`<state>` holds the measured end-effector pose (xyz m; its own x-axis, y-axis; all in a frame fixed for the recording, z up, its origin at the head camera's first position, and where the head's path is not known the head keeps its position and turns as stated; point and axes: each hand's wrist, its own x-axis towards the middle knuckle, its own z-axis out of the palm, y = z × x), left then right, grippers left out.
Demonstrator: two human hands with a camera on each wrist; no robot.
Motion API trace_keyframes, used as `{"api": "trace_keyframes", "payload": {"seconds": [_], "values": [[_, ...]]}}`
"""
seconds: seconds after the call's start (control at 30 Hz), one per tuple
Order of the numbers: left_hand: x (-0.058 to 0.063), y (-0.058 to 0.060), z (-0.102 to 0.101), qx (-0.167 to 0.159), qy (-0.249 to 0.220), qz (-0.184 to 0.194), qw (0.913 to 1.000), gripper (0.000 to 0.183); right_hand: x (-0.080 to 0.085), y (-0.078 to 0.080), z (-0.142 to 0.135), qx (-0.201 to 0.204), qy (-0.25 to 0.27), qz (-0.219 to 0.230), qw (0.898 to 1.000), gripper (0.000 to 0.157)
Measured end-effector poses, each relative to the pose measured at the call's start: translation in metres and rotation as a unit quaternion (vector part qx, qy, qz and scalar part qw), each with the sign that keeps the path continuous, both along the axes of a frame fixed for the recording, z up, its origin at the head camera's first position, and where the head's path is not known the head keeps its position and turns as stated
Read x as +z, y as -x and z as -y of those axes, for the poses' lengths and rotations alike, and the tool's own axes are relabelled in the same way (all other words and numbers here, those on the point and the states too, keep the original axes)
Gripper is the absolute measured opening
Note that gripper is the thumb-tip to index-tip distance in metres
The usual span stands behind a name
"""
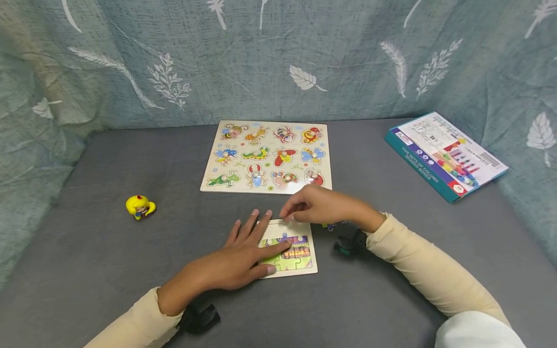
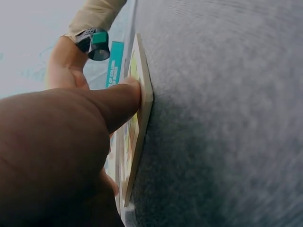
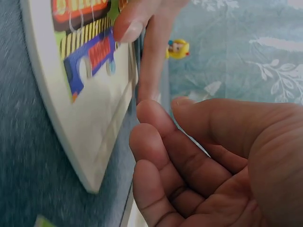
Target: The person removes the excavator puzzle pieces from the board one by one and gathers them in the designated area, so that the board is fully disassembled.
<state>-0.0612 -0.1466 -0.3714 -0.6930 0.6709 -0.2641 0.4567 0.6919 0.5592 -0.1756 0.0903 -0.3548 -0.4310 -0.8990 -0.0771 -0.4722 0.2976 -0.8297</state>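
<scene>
A small jigsaw puzzle board (image 1: 285,276) with a pale wooden frame lies on the table, its lower part filled with green, yellow and purple pieces. My left hand (image 1: 239,258) rests on its left side, fingers spread, the thumb and index finger over the pieces. In the left wrist view the thumb (image 2: 120,101) presses on the board's face near the edge. Above the board's top edge hovers my right hand (image 1: 315,205), fingers loosely bent. The right wrist view shows nothing between its thumb (image 3: 213,120) and fingertips, with the board (image 3: 94,127) beside them.
Loose puzzle pieces (image 1: 329,226) lie partly hidden beneath the right wrist. Behind is a larger insect peg board (image 1: 271,188). A yellow-haired toy figure (image 1: 140,207) stands at left, and a teal-edged box (image 1: 446,154) lies at back right. A leaf-patterned curtain (image 1: 243,63) borders the table.
</scene>
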Motion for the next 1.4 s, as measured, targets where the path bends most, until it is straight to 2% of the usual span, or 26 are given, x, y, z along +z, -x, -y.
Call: {"api": "trace_keyframes", "payload": {"seconds": [0.27,0.43,0.77,1.03,1.27,1.4], "values": [[0.000,0.001,0.004,-0.008,-0.017,0.009,0.9998,0.052,-0.002,-0.004,0.015,0.028,0.017,0.033,0.999,0.020],[-0.004,0.001,0.004,-0.012,-0.004,0.012,0.9999,0.050,-0.001,-0.006,0.020,0.033,0.031,0.061,0.997,0.020],[-0.005,0.000,0.006,-0.008,0.006,0.022,0.9997,0.048,0.001,-0.007,0.027,0.049,0.024,0.096,0.994,0.021],[-0.008,-0.003,0.005,-0.014,-0.002,0.022,0.9997,0.048,-0.007,-0.011,0.029,0.046,0.022,0.120,0.991,0.024],[-0.007,-0.002,0.004,-0.013,-0.001,0.016,0.9998,0.048,-0.003,-0.013,0.032,0.049,0.005,0.118,0.992,0.026],[-0.006,-0.001,0.004,-0.010,0.003,0.013,0.9999,0.048,-0.001,-0.012,0.034,0.044,0.005,0.136,0.990,0.026]]}}
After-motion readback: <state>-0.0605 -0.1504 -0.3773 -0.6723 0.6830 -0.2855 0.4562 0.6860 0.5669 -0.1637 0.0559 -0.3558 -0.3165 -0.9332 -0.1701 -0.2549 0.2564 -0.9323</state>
